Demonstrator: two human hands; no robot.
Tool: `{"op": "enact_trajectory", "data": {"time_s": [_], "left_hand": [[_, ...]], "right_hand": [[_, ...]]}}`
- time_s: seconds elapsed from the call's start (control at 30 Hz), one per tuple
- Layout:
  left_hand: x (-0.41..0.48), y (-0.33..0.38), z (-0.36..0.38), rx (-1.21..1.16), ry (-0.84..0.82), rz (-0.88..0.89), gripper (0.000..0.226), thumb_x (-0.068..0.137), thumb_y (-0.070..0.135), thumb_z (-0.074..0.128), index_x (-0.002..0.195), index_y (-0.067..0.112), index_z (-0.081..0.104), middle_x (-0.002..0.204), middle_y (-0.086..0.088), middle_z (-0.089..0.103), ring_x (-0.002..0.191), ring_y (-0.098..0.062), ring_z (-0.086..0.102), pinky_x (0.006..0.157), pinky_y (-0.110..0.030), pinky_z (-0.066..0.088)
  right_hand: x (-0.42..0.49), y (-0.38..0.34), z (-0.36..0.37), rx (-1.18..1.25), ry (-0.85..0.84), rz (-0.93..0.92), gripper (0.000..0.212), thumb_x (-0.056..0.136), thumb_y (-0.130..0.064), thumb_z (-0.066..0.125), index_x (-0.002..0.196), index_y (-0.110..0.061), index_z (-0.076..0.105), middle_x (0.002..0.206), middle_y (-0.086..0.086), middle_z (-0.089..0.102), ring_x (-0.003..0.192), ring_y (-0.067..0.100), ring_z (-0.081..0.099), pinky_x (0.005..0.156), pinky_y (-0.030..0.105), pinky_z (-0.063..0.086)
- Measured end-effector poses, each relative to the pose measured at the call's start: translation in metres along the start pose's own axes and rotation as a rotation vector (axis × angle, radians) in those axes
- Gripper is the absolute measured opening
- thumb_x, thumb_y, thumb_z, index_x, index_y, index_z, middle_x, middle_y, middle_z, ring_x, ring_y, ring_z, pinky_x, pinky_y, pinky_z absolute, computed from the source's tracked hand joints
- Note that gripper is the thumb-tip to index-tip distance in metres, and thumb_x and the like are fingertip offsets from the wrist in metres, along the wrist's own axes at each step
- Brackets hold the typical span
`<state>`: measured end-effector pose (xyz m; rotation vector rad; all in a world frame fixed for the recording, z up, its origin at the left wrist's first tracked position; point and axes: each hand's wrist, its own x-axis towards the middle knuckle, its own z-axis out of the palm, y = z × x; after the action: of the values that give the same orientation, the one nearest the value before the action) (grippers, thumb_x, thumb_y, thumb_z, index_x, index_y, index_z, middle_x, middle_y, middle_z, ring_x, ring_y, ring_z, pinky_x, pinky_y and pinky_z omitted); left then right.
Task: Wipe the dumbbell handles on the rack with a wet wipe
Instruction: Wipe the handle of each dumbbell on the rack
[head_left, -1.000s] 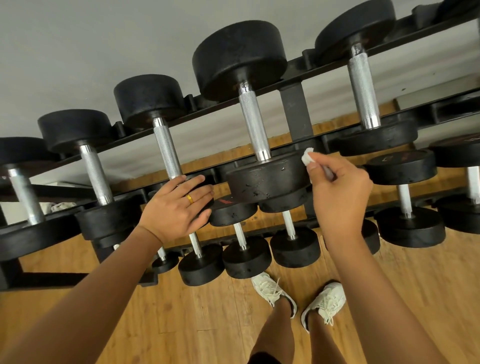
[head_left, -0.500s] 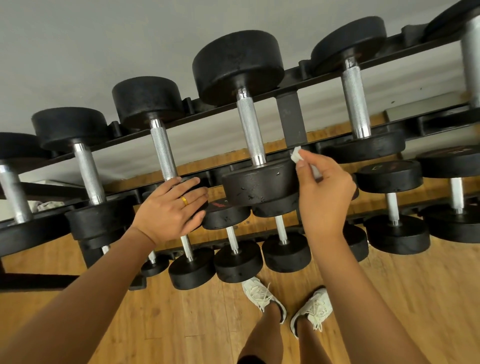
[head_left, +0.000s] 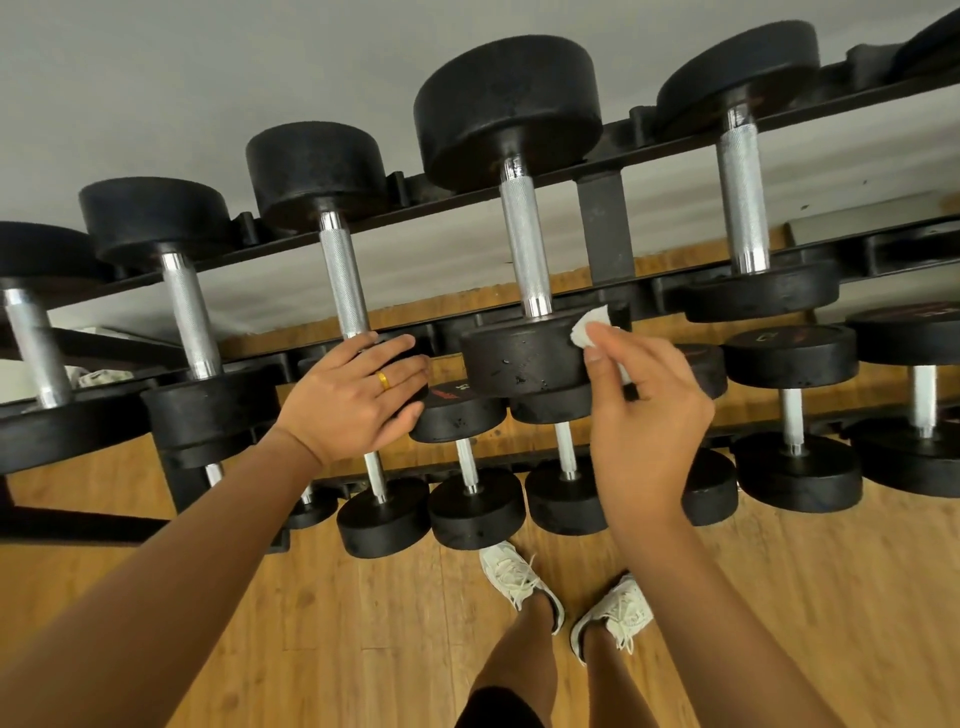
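A black rack (head_left: 605, 228) carries rows of black dumbbells with knurled silver handles. My right hand (head_left: 644, 410) pinches a small white wet wipe (head_left: 589, 327) against the near head (head_left: 524, 358) of the big middle dumbbell, just right of its handle (head_left: 524, 244). My left hand (head_left: 353, 400), with a gold ring, rests with straight fingers on the near head of the dumbbell to the left, at the foot of its handle (head_left: 345, 280). That head is mostly hidden under the hand.
More dumbbells sit on the top tier at left (head_left: 187, 312) and right (head_left: 743, 202), and smaller ones fill the lower tier (head_left: 792, 415). My feet in white trainers (head_left: 519, 577) stand on the wooden floor close to the rack. A grey wall lies behind.
My right hand with the wipe has shifted left, from beside the rack upright onto the near head of the middle dumbbell. My left hand stays on its dumbbell head.
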<state>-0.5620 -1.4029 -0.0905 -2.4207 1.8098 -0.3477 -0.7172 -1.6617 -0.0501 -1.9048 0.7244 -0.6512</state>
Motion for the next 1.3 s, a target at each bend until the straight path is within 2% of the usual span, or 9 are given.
{"op": "enact_trajectory", "data": {"time_s": [0.17,0.3,0.5,0.67,0.83,0.97,1.03,1.17,1.3], "left_hand": [[-0.001,0.0,0.0,-0.004,0.01,0.0,0.037,0.106,0.034,0.051,0.125,0.011,0.074,0.129,-0.008,0.071,0.132,-0.03,0.06,0.111,-0.049,0.045],[-0.001,0.0,0.0,-0.001,0.007,-0.004,0.038,0.106,0.034,0.051,0.126,0.011,0.073,0.129,-0.008,0.071,0.132,-0.031,0.059,0.111,-0.05,0.044],[-0.002,0.001,0.001,-0.007,0.01,-0.005,0.038,0.106,0.034,0.051,0.126,0.01,0.073,0.13,-0.009,0.071,0.132,-0.031,0.059,0.111,-0.05,0.044],[-0.001,0.0,0.001,-0.011,0.02,-0.008,0.038,0.106,0.034,0.05,0.125,0.01,0.074,0.129,-0.009,0.071,0.131,-0.031,0.06,0.111,-0.049,0.045],[-0.002,0.001,0.0,-0.017,0.043,-0.006,0.037,0.105,0.033,0.052,0.124,0.01,0.074,0.129,-0.008,0.071,0.131,-0.031,0.06,0.11,-0.049,0.045],[-0.002,0.001,0.0,-0.013,0.039,-0.009,0.037,0.106,0.033,0.051,0.124,0.011,0.074,0.129,-0.008,0.071,0.131,-0.031,0.06,0.111,-0.049,0.044],[-0.002,0.001,0.0,-0.012,0.037,-0.008,0.036,0.105,0.033,0.052,0.124,0.011,0.074,0.129,-0.008,0.071,0.131,-0.031,0.06,0.111,-0.049,0.044],[-0.002,0.002,-0.001,-0.023,0.042,-0.01,0.037,0.106,0.032,0.051,0.123,0.01,0.074,0.129,-0.008,0.071,0.131,-0.032,0.06,0.11,-0.051,0.046],[-0.001,0.001,-0.001,-0.021,0.035,-0.012,0.037,0.106,0.031,0.052,0.123,0.009,0.075,0.129,-0.009,0.071,0.131,-0.032,0.06,0.109,-0.051,0.047]], "right_hand": [[0.019,-0.001,0.006,0.036,0.057,0.078,0.022,0.095,-0.013,0.068,0.116,-0.012,0.074,0.107,-0.007,0.069,0.101,0.006,0.066,0.087,0.01,0.049],[-0.006,-0.005,0.009,-0.036,0.001,-0.123,0.019,0.092,-0.01,0.069,0.11,-0.01,0.075,0.104,-0.003,0.069,0.1,0.011,0.062,0.088,0.009,0.046],[0.008,-0.004,0.012,-0.047,0.052,-0.076,0.02,0.093,-0.011,0.069,0.112,-0.011,0.076,0.105,0.0,0.071,0.102,0.017,0.064,0.087,0.025,0.054],[-0.012,0.0,0.013,-0.119,-0.042,-0.338,0.019,0.09,-0.007,0.069,0.107,-0.007,0.076,0.103,0.005,0.073,0.1,0.022,0.063,0.088,0.019,0.05],[0.001,0.0,0.008,-0.097,0.015,-0.203,0.019,0.092,-0.011,0.069,0.11,-0.009,0.076,0.104,0.001,0.071,0.1,0.021,0.063,0.087,0.02,0.051],[-0.011,0.004,0.003,-0.157,-0.08,-0.333,0.02,0.091,-0.009,0.068,0.109,-0.008,0.076,0.105,0.004,0.073,0.101,0.02,0.063,0.091,0.016,0.048],[0.005,0.007,0.0,-0.149,-0.069,-0.27,0.02,0.092,-0.009,0.069,0.111,-0.009,0.075,0.108,0.001,0.072,0.102,0.015,0.064,0.09,0.017,0.049],[0.028,0.013,-0.003,0.025,0.039,0.134,0.023,0.096,-0.014,0.067,0.118,-0.014,0.073,0.111,-0.006,0.071,0.101,-0.002,0.064,0.091,0.01,0.049],[0.043,0.024,-0.002,0.056,0.01,0.283,0.027,0.097,-0.016,0.065,0.123,-0.014,0.069,0.103,-0.017,0.067,0.091,-0.018,0.06,0.088,0.005,0.047]]}}
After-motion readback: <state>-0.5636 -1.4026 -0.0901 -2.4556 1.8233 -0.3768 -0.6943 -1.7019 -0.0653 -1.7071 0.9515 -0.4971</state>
